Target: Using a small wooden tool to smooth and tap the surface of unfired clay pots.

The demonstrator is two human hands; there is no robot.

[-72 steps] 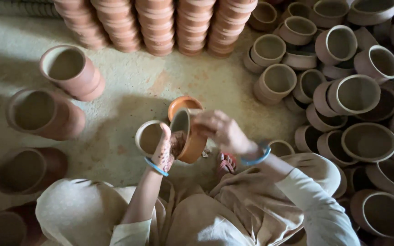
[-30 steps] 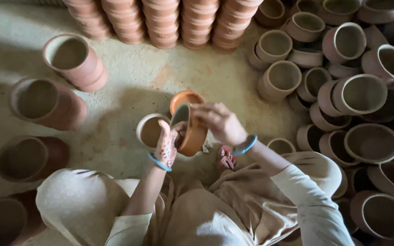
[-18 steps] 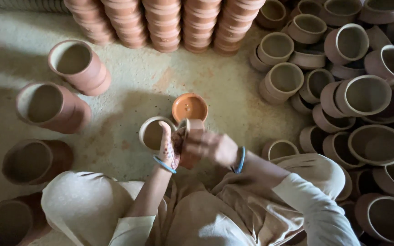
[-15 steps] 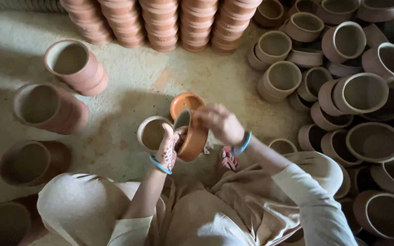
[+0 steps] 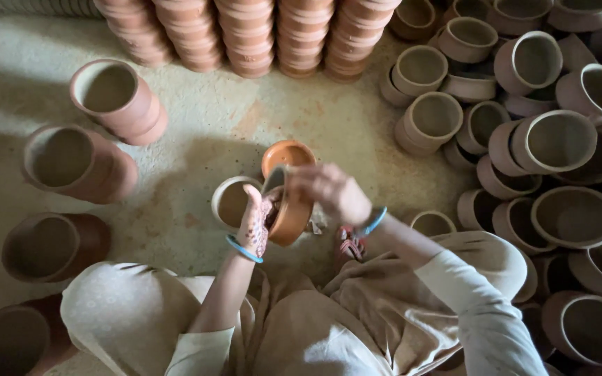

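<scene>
The orange clay pot [image 5: 288, 212] is tilted on its side above the floor [image 5: 245, 132], and I cannot see inside it. The left hand [image 5: 258, 223] holds its wall from the left with curled fingers; the right hand [image 5: 329, 191] closes over its rim. An orange lid [image 5: 288, 153] lies just behind, a grey pot [image 5: 231, 200] just left. Many empty pots [image 5: 559, 143] crowd the right side.

So the person sits on the floor [image 5: 357, 132] holding one pot [image 5: 290, 212] between both hands. A small pot [image 5: 230, 202] sits just left of it, a shallow dish [image 5: 288, 154] right behind. Stacked columns [image 5: 245, 35] line the far edge, tipped pots [image 5: 78, 160] lie left, loose pots [image 5: 552, 146] crowd the right.
</scene>
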